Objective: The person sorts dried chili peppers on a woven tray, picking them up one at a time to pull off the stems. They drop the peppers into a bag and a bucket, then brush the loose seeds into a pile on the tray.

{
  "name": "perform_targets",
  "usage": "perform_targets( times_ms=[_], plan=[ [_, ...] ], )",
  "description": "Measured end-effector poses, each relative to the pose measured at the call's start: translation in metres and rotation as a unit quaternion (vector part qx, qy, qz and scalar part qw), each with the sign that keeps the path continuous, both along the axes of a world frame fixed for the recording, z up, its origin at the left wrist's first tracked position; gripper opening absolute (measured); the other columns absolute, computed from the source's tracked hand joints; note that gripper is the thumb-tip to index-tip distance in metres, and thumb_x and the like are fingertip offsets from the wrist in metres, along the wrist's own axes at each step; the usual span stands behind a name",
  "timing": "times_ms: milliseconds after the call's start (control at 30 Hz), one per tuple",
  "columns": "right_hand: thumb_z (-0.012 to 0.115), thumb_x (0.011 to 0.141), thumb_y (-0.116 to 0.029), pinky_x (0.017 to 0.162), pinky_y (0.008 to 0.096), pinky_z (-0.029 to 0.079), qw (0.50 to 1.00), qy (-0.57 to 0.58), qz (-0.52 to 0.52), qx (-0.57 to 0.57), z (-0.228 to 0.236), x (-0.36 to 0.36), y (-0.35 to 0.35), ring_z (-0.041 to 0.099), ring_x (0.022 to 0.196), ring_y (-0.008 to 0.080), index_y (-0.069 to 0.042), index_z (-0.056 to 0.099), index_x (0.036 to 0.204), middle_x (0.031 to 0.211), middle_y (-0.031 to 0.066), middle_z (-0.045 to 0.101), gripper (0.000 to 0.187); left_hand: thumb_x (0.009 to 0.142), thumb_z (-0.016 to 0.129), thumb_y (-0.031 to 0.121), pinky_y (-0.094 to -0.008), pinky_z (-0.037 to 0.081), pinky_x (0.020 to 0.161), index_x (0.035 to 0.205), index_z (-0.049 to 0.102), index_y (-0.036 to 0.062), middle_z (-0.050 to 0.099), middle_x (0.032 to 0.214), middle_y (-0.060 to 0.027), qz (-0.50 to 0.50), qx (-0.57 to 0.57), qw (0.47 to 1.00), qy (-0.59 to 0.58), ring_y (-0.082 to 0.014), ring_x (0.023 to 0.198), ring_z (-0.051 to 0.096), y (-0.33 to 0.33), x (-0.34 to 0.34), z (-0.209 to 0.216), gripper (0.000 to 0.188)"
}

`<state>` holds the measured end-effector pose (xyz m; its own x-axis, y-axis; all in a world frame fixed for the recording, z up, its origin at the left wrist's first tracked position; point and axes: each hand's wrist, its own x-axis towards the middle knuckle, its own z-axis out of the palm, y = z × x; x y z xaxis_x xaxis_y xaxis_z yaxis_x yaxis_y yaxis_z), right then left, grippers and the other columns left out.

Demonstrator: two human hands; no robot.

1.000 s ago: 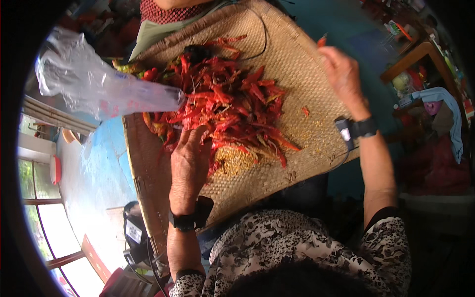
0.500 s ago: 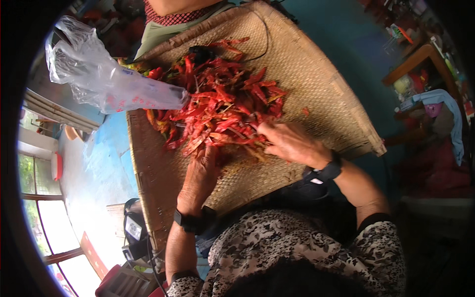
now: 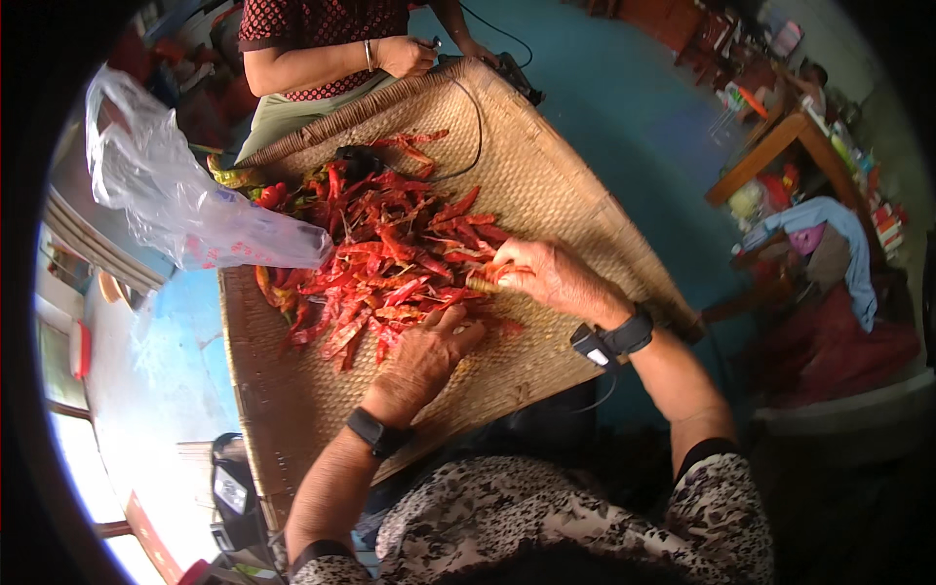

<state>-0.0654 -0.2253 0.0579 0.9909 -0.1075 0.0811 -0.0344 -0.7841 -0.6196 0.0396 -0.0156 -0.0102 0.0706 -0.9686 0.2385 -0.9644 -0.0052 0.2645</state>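
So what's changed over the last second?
Right hand came in from the woven tray's right edge to the right side of the red peppers. Left hand moved right along their near edge. A co-worker's hand came into view. Plastic bag still reaches over the peppers' left side.

This looks like a lived-in room of a home, though which room is unclear. Beyond the right corner of the tray [image 3: 556, 175], a blue cloth [image 3: 850, 234] and a dark red cloth [image 3: 819, 341] lie by a wooden frame [image 3: 831, 161], with small goods [image 3: 885, 222] crowded behind. Past its left edge is a bright window [image 3: 80, 458], and the floor [image 3: 614, 107] is plain blue-green.
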Motion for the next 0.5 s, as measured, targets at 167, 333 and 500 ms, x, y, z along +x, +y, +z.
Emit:
perform_targets(
  times_ms=[167, 333, 500],
  plan=[
    [0.053, 0.091, -0.009, 0.074, 0.0368, 0.051, 0.998, -0.053, 0.008, -0.021, 0.001, -0.021, 0.002, 0.066, 0.084, 0.0293, -0.003, 0.059, 0.108, 0.093, 0.0168, 0.066, 0.019, 0.08, 0.055, 0.006, -0.033, 0.055, 0.067, 0.106, 0.056, 0.0093, 0.052, 0.11, -0.0112, 0.013, 0.005, 0.998, -0.066, -0.0248, 0.096, 0.058, -0.013, -0.006, 0.004, 0.026],
    [0.058, 0.087, -0.001, 0.068, 0.0371, 0.052, 0.982, -0.115, -0.115, -0.099, 0.001, -0.018, -0.013, 0.066, 0.082, 0.0293, -0.001, 0.059, 0.1, 0.09, 0.0148, 0.065, 0.013, 0.08, 0.058, 0.007, -0.034, 0.054, 0.065, 0.107, 0.053, 0.0064, 0.052, 0.108, -0.0105, 0.037, 0.049, 0.995, -0.078, -0.0231, 0.091, 0.06, -0.016, -0.006, -0.007, 0.027],
    [0.058, 0.085, -0.002, 0.058, 0.0354, 0.05, 0.912, -0.274, -0.208, -0.224, 0.024, -0.028, -0.076, 0.062, 0.07, 0.0266, -0.005, 0.061, 0.103, 0.083, 0.0113, 0.064, 0.018, 0.087, 0.056, 0.012, -0.039, 0.052, 0.076, 0.124, 0.049, 0.0016, 0.049, 0.126, -0.0159, 0.093, 0.062, 0.993, -0.036, -0.0307, 0.102, 0.057, -0.025, 0.004, -0.011, 0.039]
  ],
)
